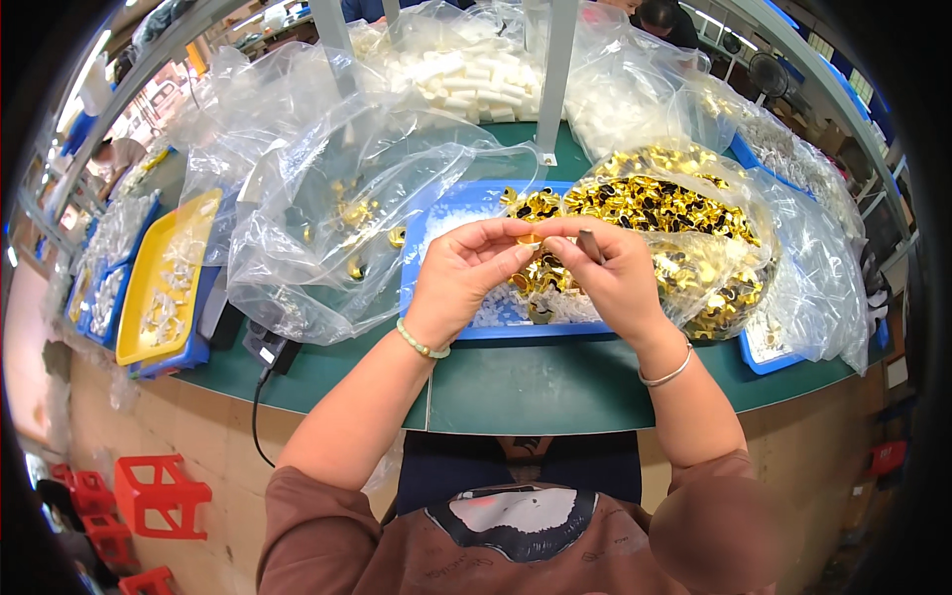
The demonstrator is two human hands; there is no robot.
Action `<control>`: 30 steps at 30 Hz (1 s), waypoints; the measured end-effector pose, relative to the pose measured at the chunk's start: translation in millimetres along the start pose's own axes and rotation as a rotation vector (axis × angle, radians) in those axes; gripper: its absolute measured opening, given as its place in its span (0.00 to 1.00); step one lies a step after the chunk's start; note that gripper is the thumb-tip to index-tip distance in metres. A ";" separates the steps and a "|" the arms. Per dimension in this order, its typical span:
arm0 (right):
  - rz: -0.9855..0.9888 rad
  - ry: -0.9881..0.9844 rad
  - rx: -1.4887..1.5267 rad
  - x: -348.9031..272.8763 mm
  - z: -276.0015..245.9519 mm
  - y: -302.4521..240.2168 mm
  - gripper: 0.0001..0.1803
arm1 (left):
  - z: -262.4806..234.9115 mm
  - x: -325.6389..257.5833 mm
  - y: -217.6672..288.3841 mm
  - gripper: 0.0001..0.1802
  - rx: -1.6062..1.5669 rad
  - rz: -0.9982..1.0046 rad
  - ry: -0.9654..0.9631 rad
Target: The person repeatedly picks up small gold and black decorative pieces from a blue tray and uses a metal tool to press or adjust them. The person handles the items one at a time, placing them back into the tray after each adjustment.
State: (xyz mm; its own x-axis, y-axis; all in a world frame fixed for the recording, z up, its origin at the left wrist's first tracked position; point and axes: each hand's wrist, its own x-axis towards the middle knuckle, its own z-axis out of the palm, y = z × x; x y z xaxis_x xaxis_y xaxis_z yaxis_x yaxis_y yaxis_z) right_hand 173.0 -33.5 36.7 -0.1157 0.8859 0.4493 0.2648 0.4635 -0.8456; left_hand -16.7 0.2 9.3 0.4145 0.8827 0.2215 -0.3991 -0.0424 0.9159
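A green table (516, 382) carries the work, crowded with clear plastic bags (327, 198), one of them at right heaped with gold caps (659, 203). A yellow tray (134, 342) of small white parts sits well to the left. Directly before the person lies a blue tray (421, 238) holding white pieces and loose gold caps. Both hands are raised just above this tray, fingertips meeting. The left hand (461, 278) has its grip pinched closed on one small gold cap (529, 239). The right hand (620, 278) has its grip closed as well, pinching the same cap from the other side, with a thin dark grey stick (591, 245) standing between its fingers. Judgement: the step wants the cap held square and steady, kept over the tray so a dropped piece is caught.
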 end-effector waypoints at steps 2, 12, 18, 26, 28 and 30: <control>-0.015 0.008 0.041 2.7 1.5 3.2 0.09 | -1.1 1.4 -0.9 0.15 -0.031 -0.022 0.008; -0.105 0.021 0.018 1.5 4.4 3.5 0.11 | 2.7 -0.7 2.3 0.14 0.062 0.101 -0.024; -0.271 0.050 -0.155 2.0 4.8 -3.5 0.12 | 5.6 -1.1 -0.6 0.14 0.041 0.206 -0.015; -0.239 0.056 -0.164 -3.2 9.7 -5.8 0.13 | 2.2 -0.6 -0.1 0.14 -0.229 -0.042 0.045; -0.219 0.047 -0.179 -3.7 9.8 -9.5 0.13 | 1.9 -2.2 1.9 0.15 -0.212 -0.061 0.050; -0.234 0.048 -0.193 -5.1 10.7 -13.5 0.12 | 1.1 -3.3 2.4 0.16 -0.213 -0.080 0.047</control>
State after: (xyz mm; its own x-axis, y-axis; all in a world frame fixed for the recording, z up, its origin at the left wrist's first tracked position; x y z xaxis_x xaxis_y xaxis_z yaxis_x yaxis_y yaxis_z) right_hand 159.8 -44.0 42.7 -0.1513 0.7511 0.6426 0.4136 0.6385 -0.6490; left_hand -18.1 -3.3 11.1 0.4151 0.9003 0.1306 -0.5319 0.1237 0.8377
